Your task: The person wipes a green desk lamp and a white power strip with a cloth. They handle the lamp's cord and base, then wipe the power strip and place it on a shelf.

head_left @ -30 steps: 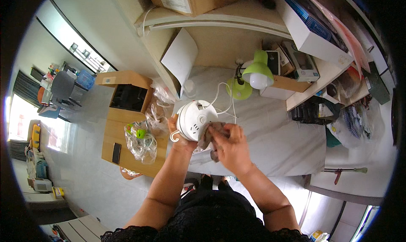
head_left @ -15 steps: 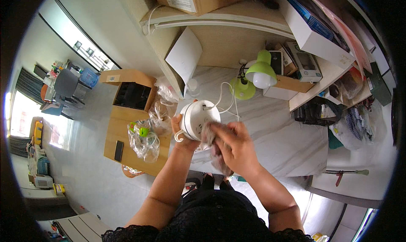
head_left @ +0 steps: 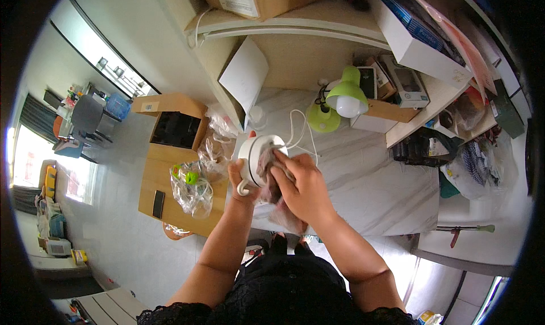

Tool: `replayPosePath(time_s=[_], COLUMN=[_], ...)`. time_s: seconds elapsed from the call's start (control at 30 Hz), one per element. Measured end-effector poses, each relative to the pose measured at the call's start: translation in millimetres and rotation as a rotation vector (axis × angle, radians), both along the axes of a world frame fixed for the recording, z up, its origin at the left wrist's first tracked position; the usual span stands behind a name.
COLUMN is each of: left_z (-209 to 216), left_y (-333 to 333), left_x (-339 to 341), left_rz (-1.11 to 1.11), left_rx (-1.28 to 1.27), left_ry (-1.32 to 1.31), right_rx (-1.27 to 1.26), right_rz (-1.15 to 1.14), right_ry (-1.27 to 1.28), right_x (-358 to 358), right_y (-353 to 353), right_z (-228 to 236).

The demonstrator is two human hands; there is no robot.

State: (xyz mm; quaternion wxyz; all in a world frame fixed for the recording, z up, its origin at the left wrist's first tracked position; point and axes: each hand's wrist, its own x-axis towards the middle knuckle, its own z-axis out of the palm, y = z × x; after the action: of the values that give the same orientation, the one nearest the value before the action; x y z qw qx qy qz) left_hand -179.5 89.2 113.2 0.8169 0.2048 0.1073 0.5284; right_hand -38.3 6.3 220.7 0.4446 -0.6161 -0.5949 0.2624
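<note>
Over the marble-patterned desk [head_left: 374, 194] I hold up a round white power strip [head_left: 246, 153] with a hook-like loop at its lower left. My left hand [head_left: 240, 183] is wrapped round its left side and underside. With my right hand [head_left: 305, 190] I grip a greyish-brown cloth [head_left: 267, 167] and press it on the strip's face, covering the socket holes. The cloth's loose end hangs blurred below my fingers. A white cord [head_left: 314, 140] leaves the strip's upper right and loops over the desk.
A green lamp [head_left: 347, 93] stands at the back of the desk, near boxes. On the left, a wooden table [head_left: 156, 174] bears an opened cardboard box [head_left: 196, 105], clear plastic bags [head_left: 193, 199] and a phone [head_left: 159, 203]. A shelf [head_left: 301, 24] overhangs the desk's back.
My right hand and the cloth have moved left and up across the strip's face, hiding the holes seen before. The strip has shifted slightly left and turned a little.
</note>
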Motion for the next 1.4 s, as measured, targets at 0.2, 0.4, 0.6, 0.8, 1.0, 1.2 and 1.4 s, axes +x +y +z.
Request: replayPosePath(time_s=[0.2,0.4,0.6,0.8,1.0,1.2,1.4], left_z=[29.4,14.3,9.8,17.8,11.4,10.8,15.0], left_y=[-12.2,-4.5,-1.7,-2.7,1.1,6.2,14.0], left_x=[11.8,4.6,4.7,10.0,10.6,7.3,3.7], left_rz=[0.025,0.012,-0.184,-0.105,-0.1,-0.101,-0.238], left_rx=[-0.043,-0.025,-0.02,-0.076,-0.089,-0.198,-0.277], left_ry=[-0.02,0.063,-0.163,-0.041,-0.019,-0.031,-0.08], right_rx=[0.046,0.192,0.206,0.073,0.149,0.237,0.316], right_rz=[0.036,0.074,0.19,0.112,0.149,0.033,0.135], right_ry=[-0.171,-0.117,-0.228,-0.274,-0.293,-0.297,-0.301], right_x=[-21.5,-1.2,23.7,48.8,40.5,58.5,58.3], right_y=[-15.9,-9.7,8.7,1.1,16.2,30.0,65.8], right_z=[-15.2,2.2,-15.9,-27.0,-35.8,-58.5,-80.7])
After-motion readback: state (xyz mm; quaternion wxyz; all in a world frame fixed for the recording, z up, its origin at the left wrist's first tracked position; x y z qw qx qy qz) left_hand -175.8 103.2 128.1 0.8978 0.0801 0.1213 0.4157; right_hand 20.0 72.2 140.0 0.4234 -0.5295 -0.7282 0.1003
